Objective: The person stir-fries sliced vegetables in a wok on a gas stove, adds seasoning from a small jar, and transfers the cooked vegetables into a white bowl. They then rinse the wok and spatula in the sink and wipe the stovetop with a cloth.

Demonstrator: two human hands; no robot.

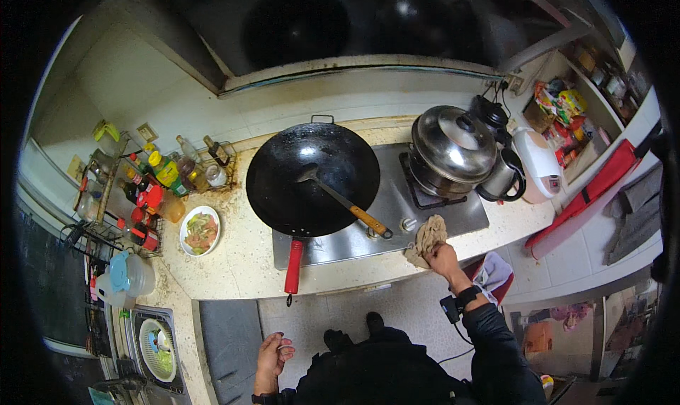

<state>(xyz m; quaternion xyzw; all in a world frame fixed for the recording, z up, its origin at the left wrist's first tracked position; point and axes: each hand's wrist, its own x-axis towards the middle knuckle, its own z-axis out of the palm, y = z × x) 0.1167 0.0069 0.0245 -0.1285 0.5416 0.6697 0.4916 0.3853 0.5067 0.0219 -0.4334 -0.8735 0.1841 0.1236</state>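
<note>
My right hand (443, 257) is closed on a bunched tan cloth (430, 235) at the front right of the stainless-steel gas stove (329, 254). The cloth lies partly on the stove's edge and partly on the speckled countertop (239, 269). My left hand (274, 352) hangs over the floor, holding nothing, its fingers loosely curled and apart. A large black wok (276, 182) rests on the left burner, its red handle (294, 267) jutting past the counter's front edge. Inside it leans a metal spatula (334, 190), its wooden handle (372, 221) reaching over the rim near a stove knob (408, 224).
A lidded steel pot (451, 144) occupies the right burner, beside an electric kettle (504, 176) and a white rice cooker (536, 166). Left of the wok are a bowl of sliced food (200, 230) and several seasoning bottles (164, 171). A colander (158, 352) sits in the sink.
</note>
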